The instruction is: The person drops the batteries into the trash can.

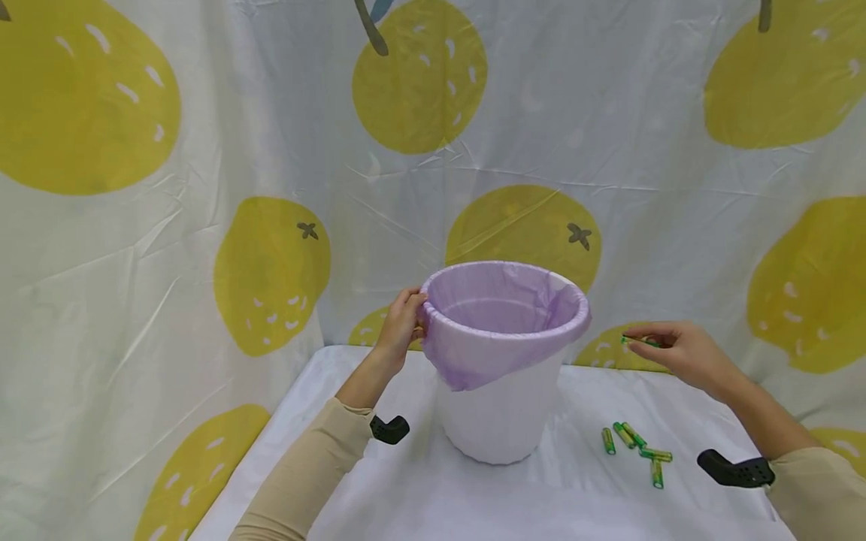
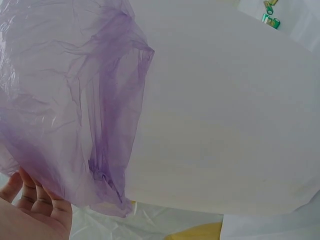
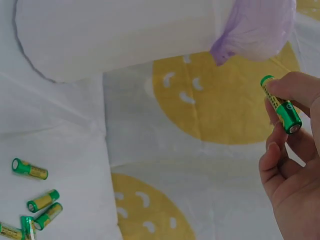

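bin (image 1: pixel 497 424): wht, upright on cloth-covered counter (image 1: pixel 386 496), approx. mid-scene.
liner (image 1: pixel 501 361): purple, see-through, folded over bin rim, drooping lowest at near l.
l. hand (image 1: pixel 401 323): grip partly closed, fingers bent at bin's l. rim, against liner.
r. hand (image 1: pixel 690 357): grip nearly closed, thumb + fingers pinching 1 batt.
held batt. (image 3: pixel 287 114): grn/yellow, in air r. of bin, apart from it.
loose batts. (image 1: pixel 634 434): 5, grn/yellow, on counter, r. of bin, some touching.
curtain (image 1: pixel 386 188): far side, pale w/ lg. yellow fruit.
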Demonstrator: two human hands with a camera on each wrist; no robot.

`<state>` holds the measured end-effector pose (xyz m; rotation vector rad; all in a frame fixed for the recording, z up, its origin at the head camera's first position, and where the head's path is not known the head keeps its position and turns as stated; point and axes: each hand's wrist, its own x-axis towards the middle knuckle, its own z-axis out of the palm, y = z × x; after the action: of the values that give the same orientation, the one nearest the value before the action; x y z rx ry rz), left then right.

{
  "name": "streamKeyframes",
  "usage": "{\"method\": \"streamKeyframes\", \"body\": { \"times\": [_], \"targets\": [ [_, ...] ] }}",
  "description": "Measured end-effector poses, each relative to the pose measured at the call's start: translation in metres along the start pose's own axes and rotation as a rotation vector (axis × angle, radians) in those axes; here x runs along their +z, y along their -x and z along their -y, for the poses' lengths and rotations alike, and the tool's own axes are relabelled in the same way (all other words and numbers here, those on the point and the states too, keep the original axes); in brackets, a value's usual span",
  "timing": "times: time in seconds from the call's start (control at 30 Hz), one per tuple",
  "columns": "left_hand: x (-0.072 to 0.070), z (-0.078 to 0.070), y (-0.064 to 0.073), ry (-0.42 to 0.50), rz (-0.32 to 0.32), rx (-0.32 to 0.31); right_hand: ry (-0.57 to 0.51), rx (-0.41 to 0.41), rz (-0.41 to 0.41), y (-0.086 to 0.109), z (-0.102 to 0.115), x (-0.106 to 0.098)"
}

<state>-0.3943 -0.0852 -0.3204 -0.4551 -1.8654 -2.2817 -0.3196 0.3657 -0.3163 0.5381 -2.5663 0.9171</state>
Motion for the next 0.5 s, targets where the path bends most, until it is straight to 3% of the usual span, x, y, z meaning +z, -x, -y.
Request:
{"method": "streamKeyframes", "body": {
  "times": [0.5],
  "targets": [
    [-0.001,-0.001,0.000,-0.003,0.011,-0.004,-0.014,-0.038,-0.039,-0.048,0.049,-0.021]
  ]
}}
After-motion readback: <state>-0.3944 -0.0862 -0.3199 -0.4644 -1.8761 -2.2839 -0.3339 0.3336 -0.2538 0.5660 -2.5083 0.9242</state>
